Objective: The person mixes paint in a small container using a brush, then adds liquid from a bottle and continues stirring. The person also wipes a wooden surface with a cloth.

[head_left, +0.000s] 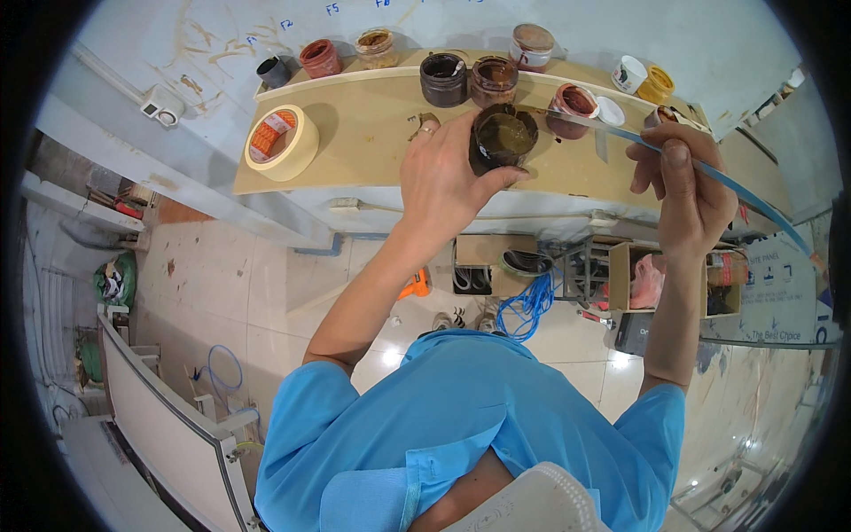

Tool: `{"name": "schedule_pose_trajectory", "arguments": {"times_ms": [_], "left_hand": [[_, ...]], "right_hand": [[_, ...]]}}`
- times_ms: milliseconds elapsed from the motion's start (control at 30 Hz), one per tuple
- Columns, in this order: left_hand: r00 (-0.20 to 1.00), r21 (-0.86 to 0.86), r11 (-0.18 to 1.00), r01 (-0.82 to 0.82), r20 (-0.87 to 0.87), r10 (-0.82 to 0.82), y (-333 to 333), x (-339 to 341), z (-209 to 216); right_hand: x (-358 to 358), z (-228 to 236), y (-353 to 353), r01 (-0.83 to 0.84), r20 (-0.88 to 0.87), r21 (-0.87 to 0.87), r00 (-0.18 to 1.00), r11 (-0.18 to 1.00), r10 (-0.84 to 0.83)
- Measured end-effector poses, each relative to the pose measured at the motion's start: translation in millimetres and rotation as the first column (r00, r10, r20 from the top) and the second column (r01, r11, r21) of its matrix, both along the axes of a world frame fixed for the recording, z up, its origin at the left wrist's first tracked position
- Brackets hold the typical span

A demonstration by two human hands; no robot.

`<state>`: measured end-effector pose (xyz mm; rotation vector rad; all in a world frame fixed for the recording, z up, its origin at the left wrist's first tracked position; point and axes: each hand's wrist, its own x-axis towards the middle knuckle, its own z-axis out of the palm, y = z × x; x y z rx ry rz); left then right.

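My left hand [448,173] is wrapped round a dark jar [503,140] with murky olive-brown paint inside, at the shelf's front edge. Between the fingers of my right hand [687,191] is a long thin paintbrush [722,177] with a blue handle and a silvery front part. Its dark tip points left and lies close to the jar's right rim; whether they touch I cannot tell. Just behind the held jar stand a black paint jar [443,80] and a brown one [494,82]. A jar of reddish-brown paint [573,111] is under the brush's front part.
A roll of cream tape [282,142] lies on the tan shelf [363,133]. More paint pots line the back, among them a red one [320,58] and a yellow one [656,84]. Below are a coil of blue cable [529,306] and cardboard boxes [625,275].
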<state>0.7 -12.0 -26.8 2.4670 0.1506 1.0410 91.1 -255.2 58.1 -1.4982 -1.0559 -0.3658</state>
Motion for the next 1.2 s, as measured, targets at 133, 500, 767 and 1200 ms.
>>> {"name": "schedule_pose_trajectory", "arguments": {"times_ms": [133, 500, 767, 1200], "left_hand": [[0.997, 0.040, 0.999, 0.003, 0.081, -0.006, 1, 0, -2], [0.994, -0.145, 0.989, -0.007, 0.111, 0.024, 5, -5, 17], [0.983, 0.247, 0.952, 0.182, -0.068, -0.171, 86, 42, 103], [0.729, 0.340, 0.854, 0.393, -0.682, -0.064, 79, 98, 114]], "right_hand": [[6, -9, 0, -0.054, -0.119, -0.066, 0.992, 0.996, 0.046], [28, -26, -3, -0.032, -0.291, 0.225, 0.952, 0.974, 0.098], [43, -37, -1, -0.008, -0.446, 0.335, 0.880, 0.942, 0.165], [32, -44, 3, 0.037, -0.400, 0.352, 0.909, 0.935, 0.115]]}}
